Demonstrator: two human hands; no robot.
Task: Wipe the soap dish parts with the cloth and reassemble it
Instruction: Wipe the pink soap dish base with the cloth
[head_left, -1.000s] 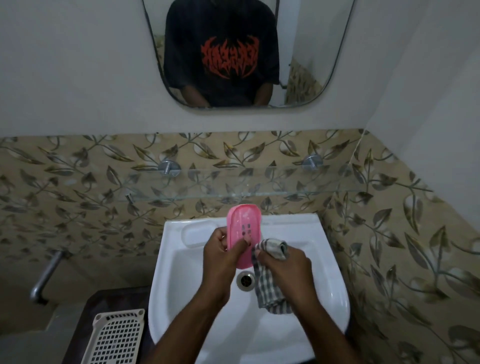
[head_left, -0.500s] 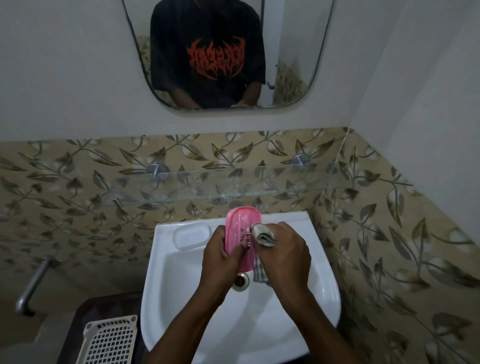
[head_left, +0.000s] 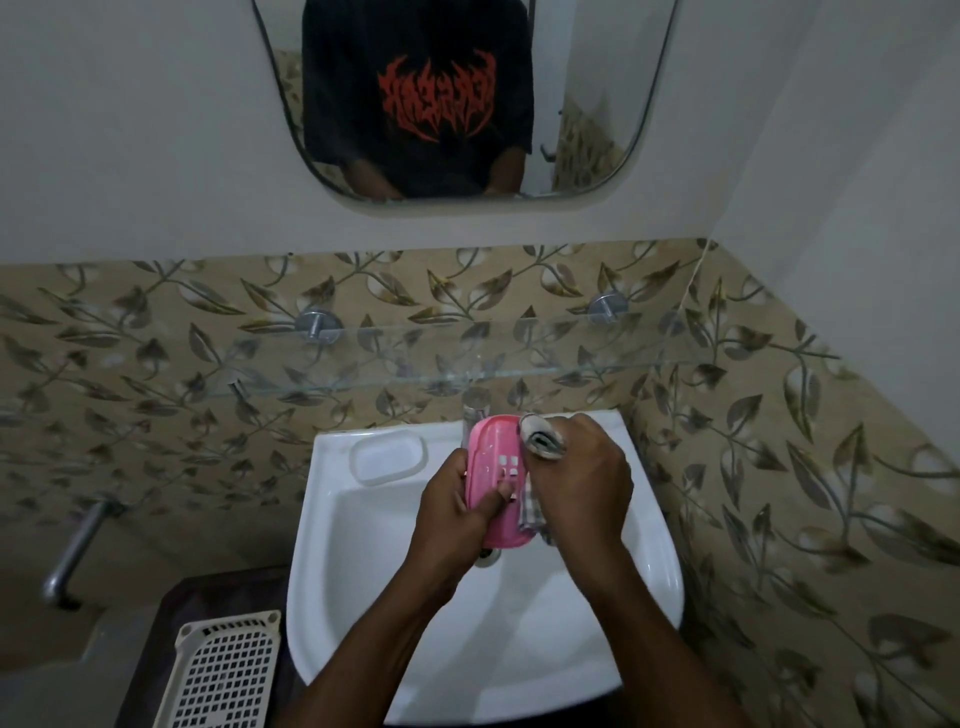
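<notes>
Soap dish part (head_left: 494, 478), the pink slotted tray, is held upright over the middle of the white washbasin (head_left: 363, 545), just above the drain. Going left to right: a cream perforated basket (head_left: 223, 675) sits on the dark surface off the basin's near-left corner; a moulded soap recess (head_left: 387, 457) lies in the basin's far-left corner; then comes the left hand (head_left: 457, 514), clasped round the tray's left edge with its thumb pressed across the slotted face. Just right of it the right hand (head_left: 582, 483) is clenched on the checked cloth (head_left: 540, 441), the wad bunched at the tray's upper right edge and a tail hanging down beside its lower right.

A second ago the cloth hung low beside the tray's bottom; half a second ago it had climbed to mid-height; now the wad is at the top rim. So the stroke has travelled up the tray, and I judge the wiping of this piece is under way, not finished.

Count: one pink part in view, one cloth, two hands, one basket. No second dish part shows, so reassembly looks to be some way off.
</notes>
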